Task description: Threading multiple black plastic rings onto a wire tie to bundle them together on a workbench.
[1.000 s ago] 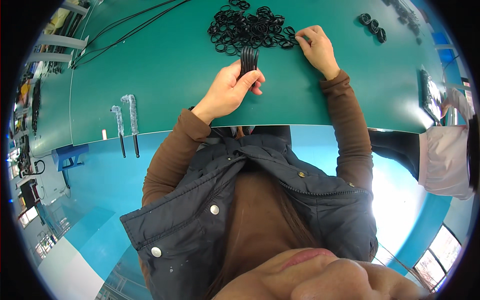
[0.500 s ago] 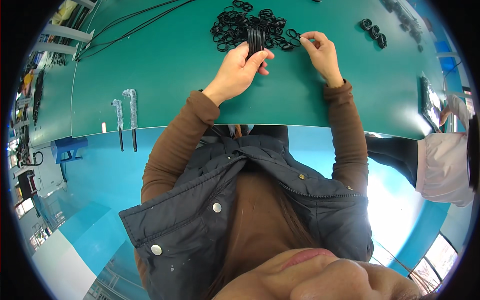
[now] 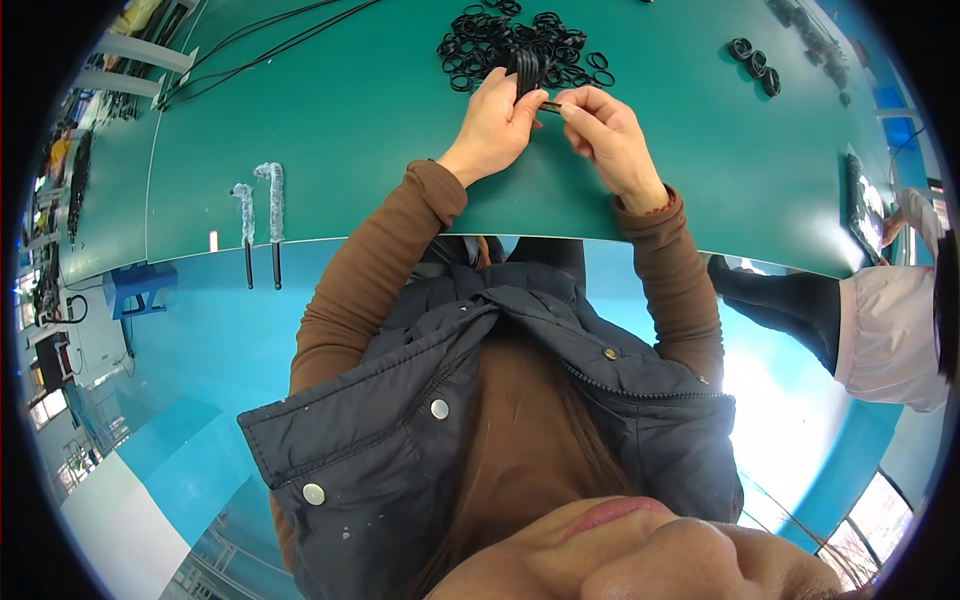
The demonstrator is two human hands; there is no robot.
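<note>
My left hand [image 3: 494, 130] is closed around a bundle of black cord-like strands [image 3: 529, 70], which stands up above the thumb. Beside it, my right hand [image 3: 608, 138] pinches a thin black ring [image 3: 551, 105] between thumb and fingertips. The ring reaches across to the left thumb, at the lower part of the bundle; whether it loops around the strands I cannot tell. Just beyond both hands, a loose pile of black rings [image 3: 472, 42] lies on the green table [image 3: 350, 130], partly hidden by the bundle.
Three small black coils [image 3: 755, 67] lie to the right. Long black cables [image 3: 280, 45] cross the far left. Two plastic-wrapped rods with black handles [image 3: 271, 205] overhang the near left edge. A person [image 3: 890, 320] stands at right, beside a flat dark object [image 3: 862, 205].
My right hand has moved left and nearer from the pile's right side, bringing a ring to the bundle. The left hand with the bundle has shifted slightly right.
</note>
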